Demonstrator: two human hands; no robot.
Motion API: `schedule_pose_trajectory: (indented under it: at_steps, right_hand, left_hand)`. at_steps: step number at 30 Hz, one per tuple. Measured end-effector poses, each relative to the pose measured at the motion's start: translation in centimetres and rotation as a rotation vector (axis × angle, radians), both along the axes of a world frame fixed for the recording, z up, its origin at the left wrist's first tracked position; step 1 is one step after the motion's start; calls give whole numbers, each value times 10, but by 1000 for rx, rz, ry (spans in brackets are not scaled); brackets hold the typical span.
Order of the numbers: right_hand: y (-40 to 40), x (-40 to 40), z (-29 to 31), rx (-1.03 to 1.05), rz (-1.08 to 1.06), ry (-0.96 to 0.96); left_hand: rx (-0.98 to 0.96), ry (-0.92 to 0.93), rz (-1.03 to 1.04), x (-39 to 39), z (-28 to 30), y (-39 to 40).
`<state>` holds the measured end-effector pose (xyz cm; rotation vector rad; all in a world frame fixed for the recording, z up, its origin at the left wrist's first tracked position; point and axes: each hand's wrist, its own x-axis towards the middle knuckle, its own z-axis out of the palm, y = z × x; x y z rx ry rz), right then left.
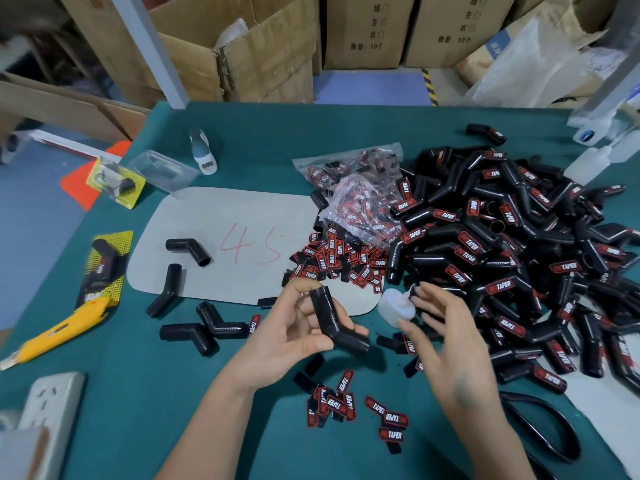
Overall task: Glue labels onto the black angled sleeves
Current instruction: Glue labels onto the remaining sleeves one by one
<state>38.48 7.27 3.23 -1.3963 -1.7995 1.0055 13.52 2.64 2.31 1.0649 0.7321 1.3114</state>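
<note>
My left hand (294, 336) grips a bare black angled sleeve (332, 318) above the green table. Just right of it my right hand (446, 329) hovers with fingers spread, its fingertips touching a small white glue bottle (394, 308) that lies on the table. Loose red-and-black labels (360, 407) lie scattered below my hands, and a thicker heap of labels (341, 259) sits beyond them. Several unlabelled sleeves (188, 251) rest at the left. A large pile of labelled sleeves (512, 251) fills the right.
A grey card marked 45 (214, 244) lies mid-table. A yellow utility knife (59, 336) and a power strip (48, 410) sit at the left edge. Plastic label bags (360, 188), packaged samples (116, 181) and cardboard boxes (242, 46) stand farther back. A black cable (550, 427) curls at lower right.
</note>
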Motion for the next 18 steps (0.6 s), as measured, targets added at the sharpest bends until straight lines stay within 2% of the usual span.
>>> schedule_pose_trajectory:
  at_steps: [2,4,6,9,11,15,18]
  right_hand:
    - [-11,18,0,176,-38,-95]
    - [-25,43,-5,356,-109,-304]
    - [-43,67,-10,397,-169,-501]
    - [-60,94,-12,465,-92,-702]
    - [-64,102,-16,492,-25,-781]
    - [-64,105,-26,550,-59,-865]
    - [-59,112,-20,535,-83,-821]
  left_hand:
    - [-2,-34,-48,-1,-1,-2]
    - [-3,-69,-120,-3,-3,-5]
    - [-4,-109,-185,-4,-5,-7]
    - [9,-178,-283,-3,-5,-7]
    - [22,-228,-331,-2,-5,-7]
    - [32,-246,-323,-1,-7,-8]
    - [11,-245,-281,-2,-9,-5]
